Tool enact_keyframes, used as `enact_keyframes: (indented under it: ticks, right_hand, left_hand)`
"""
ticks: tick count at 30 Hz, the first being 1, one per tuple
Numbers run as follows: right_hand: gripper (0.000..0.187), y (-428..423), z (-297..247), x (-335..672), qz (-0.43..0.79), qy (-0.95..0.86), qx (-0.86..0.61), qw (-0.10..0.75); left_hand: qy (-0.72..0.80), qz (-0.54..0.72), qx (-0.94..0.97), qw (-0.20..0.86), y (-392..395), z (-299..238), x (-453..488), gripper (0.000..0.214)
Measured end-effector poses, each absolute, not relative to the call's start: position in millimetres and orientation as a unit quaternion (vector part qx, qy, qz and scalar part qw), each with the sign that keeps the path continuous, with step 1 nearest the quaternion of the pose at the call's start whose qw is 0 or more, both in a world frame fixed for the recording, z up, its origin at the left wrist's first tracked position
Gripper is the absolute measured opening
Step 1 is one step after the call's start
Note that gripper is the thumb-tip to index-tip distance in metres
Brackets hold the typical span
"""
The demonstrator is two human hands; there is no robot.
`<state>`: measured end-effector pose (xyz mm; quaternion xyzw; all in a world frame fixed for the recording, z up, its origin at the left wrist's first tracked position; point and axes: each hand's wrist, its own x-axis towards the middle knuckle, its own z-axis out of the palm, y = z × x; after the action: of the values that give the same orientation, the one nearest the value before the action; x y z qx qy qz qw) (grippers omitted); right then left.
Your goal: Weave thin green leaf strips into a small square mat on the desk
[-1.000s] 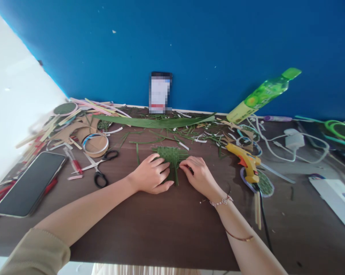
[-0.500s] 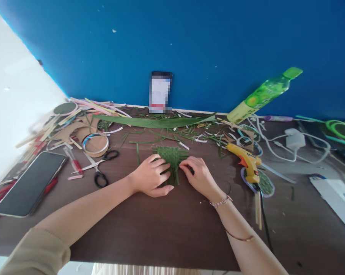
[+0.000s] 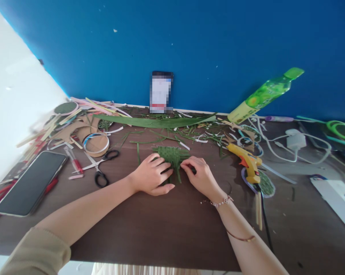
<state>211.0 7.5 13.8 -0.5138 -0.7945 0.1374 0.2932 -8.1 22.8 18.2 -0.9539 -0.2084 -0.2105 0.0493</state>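
A small woven mat of green leaf strips (image 3: 172, 154) lies on the dark brown table (image 3: 166, 225), with loose strip ends pointing toward me. My left hand (image 3: 151, 176) rests on the mat's left side, fingers curled and pressing on it. My right hand (image 3: 199, 175) is at the mat's right edge, its fingertips pinched on a leaf strip.
Black-handled scissors (image 3: 99, 170), a tape roll (image 3: 95, 144) and a phone (image 3: 30, 183) lie to the left. A yellow glue gun (image 3: 247, 162), white charger and cables (image 3: 295, 142) and a green bottle (image 3: 262, 95) are on the right. A long green leaf (image 3: 155, 121) and scraps lie behind.
Both hands have shifted only slightly on the mat; the loose strip ends near my left thumb look shorter or more covered now.
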Motion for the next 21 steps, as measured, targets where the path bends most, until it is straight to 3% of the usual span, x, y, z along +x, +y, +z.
enact_keyframes:
  ticks: [10, 21]
  right_hand:
    - [0.012, 7.4, 14.4, 211.7, 0.118, -0.806, -0.502, 0.290]
    - [0.010, 8.7, 16.1, 219.7, 0.077, -0.849, -0.451, 0.266]
  left_hand:
    - [-0.212, -0.185, -0.958, 0.061, 22.3, 18.8, -7.5, 0.054]
    - [-0.220, -0.216, -0.949, 0.063, 22.2, 15.5, -8.8, 0.043]
